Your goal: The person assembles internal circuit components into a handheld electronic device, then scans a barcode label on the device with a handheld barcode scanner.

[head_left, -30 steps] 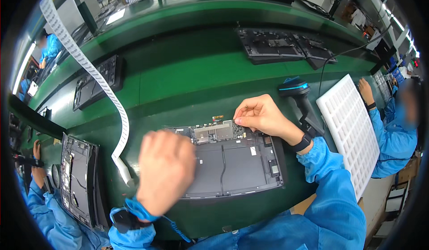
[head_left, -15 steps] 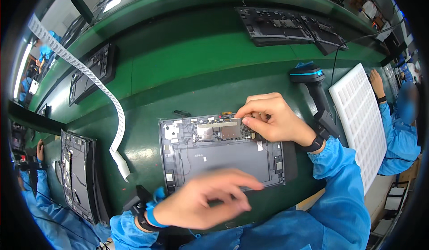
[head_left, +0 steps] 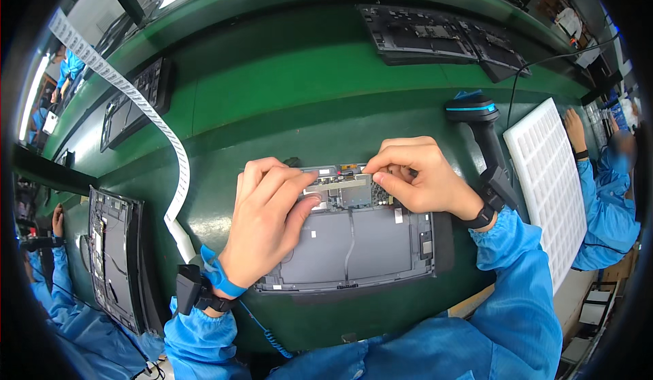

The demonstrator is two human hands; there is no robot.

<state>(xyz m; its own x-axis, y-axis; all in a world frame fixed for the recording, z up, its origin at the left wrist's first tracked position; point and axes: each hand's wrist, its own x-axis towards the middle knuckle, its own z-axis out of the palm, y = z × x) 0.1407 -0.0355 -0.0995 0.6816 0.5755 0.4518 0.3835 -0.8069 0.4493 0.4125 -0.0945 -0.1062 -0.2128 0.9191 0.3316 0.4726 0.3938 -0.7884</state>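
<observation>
"On the glossy dark-green tabletop (head_left: pixel 224 149), where's the narrow, silver-shielded circuit board (head_left: pixel 350 194)?"
"At twelve o'clock in the flat dark-grey casing (head_left: pixel 316 251)."
"And the hands?"
"Left hand (head_left: pixel 262 223), at ten, curls by one end; right hand (head_left: pixel 425 176), at two, bunches its fingertips narrowly by the other. Whether either grips, I can't tell."
"Best handling?"
"Probably both ends level, edges only."

Left head fisheye: close above green bench (head_left: pixel 212 190), facing down, forward.
</observation>
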